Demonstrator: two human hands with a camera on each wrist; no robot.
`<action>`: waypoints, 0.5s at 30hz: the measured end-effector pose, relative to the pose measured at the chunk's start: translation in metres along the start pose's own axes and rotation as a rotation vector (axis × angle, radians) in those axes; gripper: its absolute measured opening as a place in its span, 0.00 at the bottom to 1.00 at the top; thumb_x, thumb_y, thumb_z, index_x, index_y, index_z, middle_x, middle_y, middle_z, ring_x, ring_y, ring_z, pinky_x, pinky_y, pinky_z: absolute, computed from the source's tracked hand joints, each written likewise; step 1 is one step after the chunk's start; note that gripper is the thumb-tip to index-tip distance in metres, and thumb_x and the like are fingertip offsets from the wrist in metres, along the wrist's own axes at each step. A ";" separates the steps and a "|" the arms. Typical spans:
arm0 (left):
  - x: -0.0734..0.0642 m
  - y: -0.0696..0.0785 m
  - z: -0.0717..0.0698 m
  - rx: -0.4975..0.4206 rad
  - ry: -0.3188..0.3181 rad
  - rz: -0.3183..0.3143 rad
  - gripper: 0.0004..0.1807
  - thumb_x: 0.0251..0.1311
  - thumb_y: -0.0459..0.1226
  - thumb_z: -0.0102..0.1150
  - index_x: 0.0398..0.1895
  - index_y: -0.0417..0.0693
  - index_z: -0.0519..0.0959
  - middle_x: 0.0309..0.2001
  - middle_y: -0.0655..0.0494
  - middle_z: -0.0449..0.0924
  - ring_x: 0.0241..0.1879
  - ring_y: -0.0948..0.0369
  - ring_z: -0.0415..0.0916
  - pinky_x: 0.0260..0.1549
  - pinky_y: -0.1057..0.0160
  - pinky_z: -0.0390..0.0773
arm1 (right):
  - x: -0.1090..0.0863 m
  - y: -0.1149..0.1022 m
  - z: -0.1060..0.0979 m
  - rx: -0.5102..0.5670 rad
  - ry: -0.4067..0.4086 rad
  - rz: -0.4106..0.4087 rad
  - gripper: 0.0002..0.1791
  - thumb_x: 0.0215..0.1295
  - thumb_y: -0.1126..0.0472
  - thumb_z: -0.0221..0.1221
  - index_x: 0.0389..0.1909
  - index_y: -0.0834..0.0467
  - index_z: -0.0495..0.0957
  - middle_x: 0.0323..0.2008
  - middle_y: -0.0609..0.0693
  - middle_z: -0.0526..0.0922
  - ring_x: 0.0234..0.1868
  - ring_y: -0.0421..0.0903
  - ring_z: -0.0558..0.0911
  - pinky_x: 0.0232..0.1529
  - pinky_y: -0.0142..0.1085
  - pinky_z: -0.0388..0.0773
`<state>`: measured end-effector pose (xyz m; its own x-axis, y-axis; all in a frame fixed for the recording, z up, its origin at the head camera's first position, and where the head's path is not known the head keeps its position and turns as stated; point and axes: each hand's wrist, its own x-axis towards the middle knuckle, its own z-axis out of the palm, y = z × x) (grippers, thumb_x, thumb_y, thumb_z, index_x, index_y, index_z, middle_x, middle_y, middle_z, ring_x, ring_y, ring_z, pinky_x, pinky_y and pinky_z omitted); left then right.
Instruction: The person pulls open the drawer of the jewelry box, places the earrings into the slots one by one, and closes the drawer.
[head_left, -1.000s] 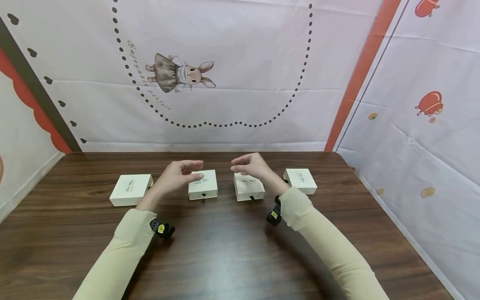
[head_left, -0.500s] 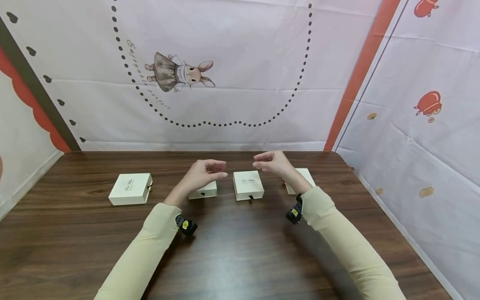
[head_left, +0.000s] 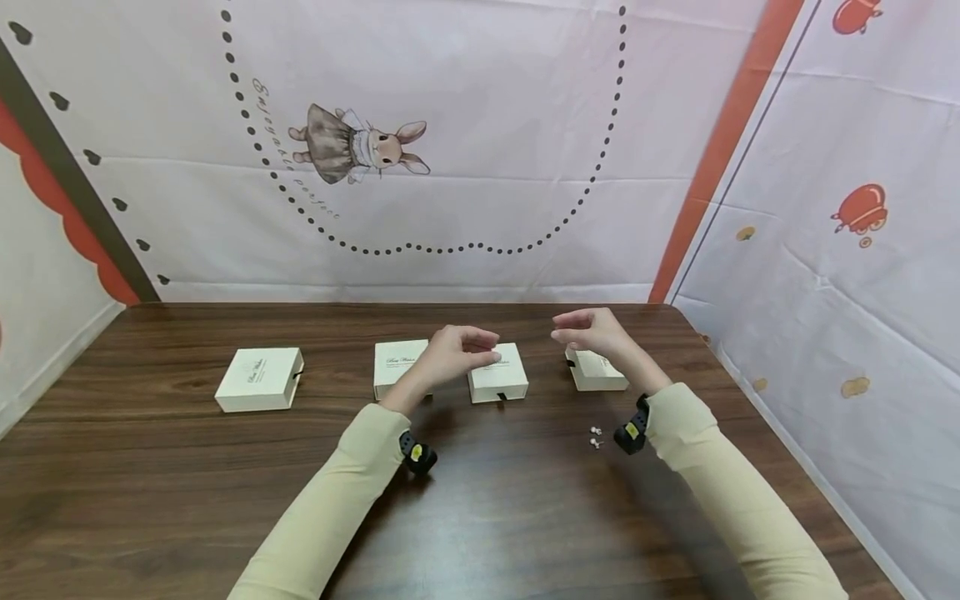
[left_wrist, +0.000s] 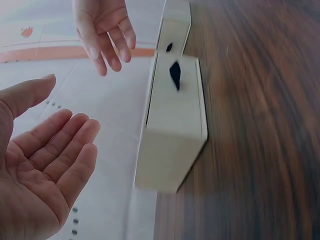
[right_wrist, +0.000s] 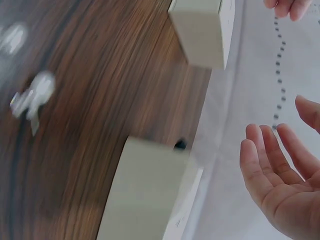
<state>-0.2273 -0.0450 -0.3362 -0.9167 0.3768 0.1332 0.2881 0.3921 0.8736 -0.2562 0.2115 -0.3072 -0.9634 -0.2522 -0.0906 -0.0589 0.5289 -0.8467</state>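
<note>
My left hand [head_left: 453,354] hovers with relaxed, lightly bent fingers and holds nothing. In the head view it overlaps a small white drawer-style gift box [head_left: 498,383] with a black ribbon tab. Its palm [left_wrist: 35,185] and spread thumb show in the left wrist view. To the right, my right hand [head_left: 600,333] is likewise raised with a gap between thumb and fingers, overlapping the rightmost gift box [head_left: 597,377]. In the right wrist view its fingers [right_wrist: 270,160] are loosely bent around nothing. A pair of small, shiny pearl-like earrings [head_left: 596,437] lies on the table left of my right wrist.
More matching gift boxes stand in the row: one at far left [head_left: 258,379] and another [head_left: 393,362] partly behind my left hand. The dark wooden table [head_left: 480,517] ends at a printed white cloth [head_left: 480,200] behind and to the right.
Both hands have moved to the right above the row, keeping about the same shape. The earrings, hidden before, now show beside my right wrist. The boxes have stayed put.
</note>
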 end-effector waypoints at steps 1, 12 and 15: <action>0.002 0.001 0.003 0.004 -0.003 -0.001 0.20 0.54 0.40 0.62 0.49 0.42 0.77 0.46 0.48 0.80 0.44 0.58 0.77 0.44 0.62 0.75 | -0.001 0.002 -0.003 -0.007 -0.001 0.009 0.25 0.60 0.58 0.58 0.56 0.66 0.70 0.53 0.64 0.74 0.48 0.51 0.78 0.49 0.43 0.73; 0.017 0.007 0.041 0.037 -0.056 0.013 0.17 0.55 0.41 0.61 0.47 0.43 0.79 0.43 0.53 0.81 0.43 0.61 0.77 0.41 0.64 0.75 | -0.011 0.032 -0.033 -0.080 0.076 0.049 0.25 0.61 0.57 0.58 0.56 0.67 0.70 0.54 0.65 0.73 0.50 0.54 0.76 0.47 0.41 0.75; 0.021 0.008 0.052 0.039 -0.051 0.018 0.17 0.55 0.40 0.61 0.47 0.43 0.79 0.43 0.53 0.81 0.42 0.61 0.78 0.40 0.66 0.75 | -0.013 0.038 -0.037 -0.117 0.102 0.053 0.25 0.61 0.58 0.58 0.56 0.67 0.70 0.53 0.66 0.73 0.51 0.56 0.75 0.45 0.41 0.76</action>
<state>-0.2294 0.0095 -0.3503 -0.8964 0.4257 0.1237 0.3156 0.4170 0.8524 -0.2553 0.2645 -0.3187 -0.9872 -0.1409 -0.0753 -0.0311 0.6318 -0.7745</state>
